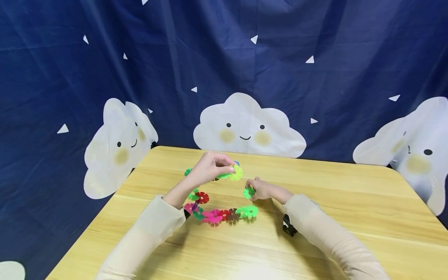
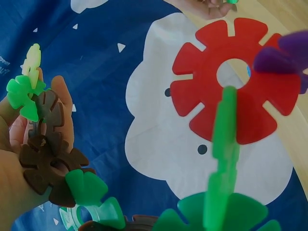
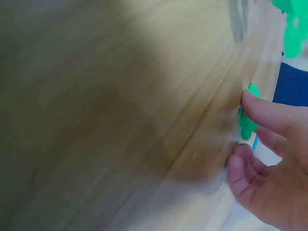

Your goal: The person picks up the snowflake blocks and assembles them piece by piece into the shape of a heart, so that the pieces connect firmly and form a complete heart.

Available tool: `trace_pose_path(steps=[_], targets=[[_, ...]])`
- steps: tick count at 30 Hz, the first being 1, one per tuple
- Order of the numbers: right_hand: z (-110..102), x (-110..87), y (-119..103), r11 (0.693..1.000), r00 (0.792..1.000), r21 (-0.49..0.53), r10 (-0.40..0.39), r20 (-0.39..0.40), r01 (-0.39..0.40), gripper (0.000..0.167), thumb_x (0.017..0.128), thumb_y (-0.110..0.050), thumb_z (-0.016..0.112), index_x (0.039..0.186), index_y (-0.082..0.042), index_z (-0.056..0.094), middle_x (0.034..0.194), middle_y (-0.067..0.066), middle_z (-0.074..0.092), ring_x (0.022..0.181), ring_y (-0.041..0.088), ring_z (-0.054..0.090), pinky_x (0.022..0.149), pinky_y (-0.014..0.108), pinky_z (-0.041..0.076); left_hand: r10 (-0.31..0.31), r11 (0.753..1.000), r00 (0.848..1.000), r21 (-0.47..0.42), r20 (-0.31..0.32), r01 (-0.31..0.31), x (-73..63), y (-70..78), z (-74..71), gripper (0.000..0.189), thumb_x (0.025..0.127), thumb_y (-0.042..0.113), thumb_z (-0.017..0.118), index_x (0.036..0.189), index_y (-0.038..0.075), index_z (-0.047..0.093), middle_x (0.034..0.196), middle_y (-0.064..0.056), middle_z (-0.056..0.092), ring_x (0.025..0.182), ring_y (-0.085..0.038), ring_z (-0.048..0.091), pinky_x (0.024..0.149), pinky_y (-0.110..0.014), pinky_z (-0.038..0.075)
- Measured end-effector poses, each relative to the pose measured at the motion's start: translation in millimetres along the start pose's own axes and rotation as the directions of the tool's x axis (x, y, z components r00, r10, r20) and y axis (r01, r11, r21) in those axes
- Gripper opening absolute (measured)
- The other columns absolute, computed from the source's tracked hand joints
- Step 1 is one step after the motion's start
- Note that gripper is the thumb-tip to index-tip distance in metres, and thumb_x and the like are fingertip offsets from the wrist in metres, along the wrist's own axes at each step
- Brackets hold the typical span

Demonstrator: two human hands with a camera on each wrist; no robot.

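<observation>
A curved chain of interlocked plastic snowflake discs, pink [image 1: 214, 216], red [image 1: 202, 197], brown and green among them, runs around below my left forearm. My left hand [image 1: 211, 167] pinches the yellow-green disc [image 1: 237, 172] at the chain's far end, raised over the table. In the left wrist view, brown discs [image 2: 36, 171] hang along the palm, and a large red disc [image 2: 202, 72] is close to the camera. Low over the table, my right hand [image 1: 261, 189] pinches a separate green disc [image 1: 247, 193] between thumb and fingers. The chain's other end, a green disc [image 1: 251, 211], lies nearer me.
The wooden table [image 1: 336, 202] reaches back to a dark blue curtain [image 1: 224, 58] printed with clouds. A bit of blue [image 1: 237, 163] shows just behind the left fingertips. A black wrist device [image 1: 289, 225] is under the right cuff.
</observation>
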State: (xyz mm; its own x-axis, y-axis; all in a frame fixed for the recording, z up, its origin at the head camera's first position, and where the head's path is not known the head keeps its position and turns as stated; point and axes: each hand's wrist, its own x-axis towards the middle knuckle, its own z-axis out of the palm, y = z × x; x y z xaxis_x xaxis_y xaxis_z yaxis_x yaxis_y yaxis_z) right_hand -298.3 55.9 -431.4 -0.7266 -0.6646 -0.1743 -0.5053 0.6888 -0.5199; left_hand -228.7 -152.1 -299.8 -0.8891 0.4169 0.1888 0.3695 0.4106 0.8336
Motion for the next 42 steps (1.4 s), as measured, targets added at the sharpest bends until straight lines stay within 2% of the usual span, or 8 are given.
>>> trace_pose_path(steps=[6,11,14,20,24,27,34,42], targets=[[-3.8,-8.2,1.5,0.979,0.987,0.177,-0.074,-0.144,0.099,0.030,0.077,0.005,0.064,0.099,0.001,0.043,0.077,0.013,0.057,0.063,0.020,0.056,0.058,0.029,0.050,-0.002,1.000,1.000,0.014,-0.009,0.003,-0.4,0.6,-0.8,0.016,0.084,0.009,0.065,0.096,-0.001,0.069,0.083,-0.010,0.070,0.065,-0.009,0.060,0.056,-0.023,0.046],[-15.5,-26.5,-8.1,0.890,0.904,0.332,-0.170,-0.391,0.311,0.025,0.086,0.007,0.055,0.107,0.004,0.042,0.075,0.021,0.060,0.058,0.027,0.059,0.055,0.035,0.052,-0.009,1.000,1.000,0.013,-0.019,0.009,-0.4,0.5,-1.0,0.015,0.084,0.009,0.065,0.095,0.000,0.069,0.083,-0.010,0.070,0.066,-0.010,0.061,0.057,-0.023,0.046],[-23.8,-40.9,-20.6,0.841,0.769,0.236,-0.284,-0.573,0.486,0.026,0.085,0.011,0.053,0.108,0.006,0.042,0.077,0.020,0.061,0.059,0.025,0.059,0.055,0.033,0.052,-0.013,1.000,1.000,-0.001,-0.015,0.013,0.2,0.4,0.1,0.014,0.084,0.009,0.065,0.094,0.000,0.069,0.082,-0.009,0.070,0.064,-0.010,0.061,0.054,-0.022,0.045],[-37.9,-58.7,-44.6,0.711,0.374,-0.222,-0.577,-0.726,0.667,0.021,0.086,0.011,0.052,0.105,0.011,0.044,0.079,0.017,0.063,0.059,0.019,0.062,0.054,0.021,0.050,0.000,1.000,1.000,-0.016,-0.014,0.000,1.6,2.6,3.4,0.011,0.084,0.008,0.064,0.092,0.001,0.068,0.077,-0.007,0.068,0.059,-0.011,0.054,0.050,-0.022,0.039],[-42.2,-60.9,-51.5,0.657,0.244,-0.379,-0.655,-0.715,0.652,0.024,0.093,-0.012,0.046,0.100,0.011,0.045,0.073,0.015,0.062,0.058,0.020,0.063,0.054,0.023,0.051,0.029,1.000,1.000,-0.010,-0.009,-0.029,4.7,4.5,8.1,0.010,0.084,0.007,0.063,0.091,0.000,0.067,0.076,-0.007,0.068,0.062,-0.011,0.057,0.055,-0.023,0.041],[-43.5,-61.9,-52.0,0.640,0.192,-0.438,-0.676,-0.711,0.632,0.025,0.094,-0.014,0.046,0.098,0.011,0.046,0.069,0.013,0.061,0.058,0.020,0.063,0.053,0.023,0.051,0.042,0.999,0.999,-0.007,-0.002,-0.042,7.3,4.8,11.7,0.010,0.084,0.007,0.063,0.092,0.000,0.067,0.075,-0.006,0.067,0.062,-0.011,0.057,0.057,-0.024,0.042],[-45.6,-63.9,-49.6,0.618,0.129,-0.548,-0.721,-0.681,0.564,0.020,0.095,-0.016,0.046,0.099,0.003,0.047,0.072,0.011,0.062,0.061,0.020,0.063,0.055,0.028,0.051,0.020,0.999,1.000,-0.032,0.003,-0.020,8.7,8.1,13.6,0.011,0.085,0.007,0.062,0.094,0.001,0.066,0.074,-0.005,0.066,0.064,-0.012,0.056,0.057,-0.023,0.042],[-48.4,-63.7,-53.6,0.568,-0.015,-0.690,-0.767,-0.642,0.448,0.016,0.094,-0.014,0.048,0.089,0.000,0.051,0.072,0.013,0.065,0.057,0.022,0.063,0.052,0.030,0.051,0.030,0.999,0.999,-0.037,0.026,-0.029,9.3,17.7,19.2,0.011,0.086,0.006,0.060,0.093,0.000,0.065,0.075,-0.006,0.065,0.066,-0.012,0.057,0.060,-0.024,0.043]])
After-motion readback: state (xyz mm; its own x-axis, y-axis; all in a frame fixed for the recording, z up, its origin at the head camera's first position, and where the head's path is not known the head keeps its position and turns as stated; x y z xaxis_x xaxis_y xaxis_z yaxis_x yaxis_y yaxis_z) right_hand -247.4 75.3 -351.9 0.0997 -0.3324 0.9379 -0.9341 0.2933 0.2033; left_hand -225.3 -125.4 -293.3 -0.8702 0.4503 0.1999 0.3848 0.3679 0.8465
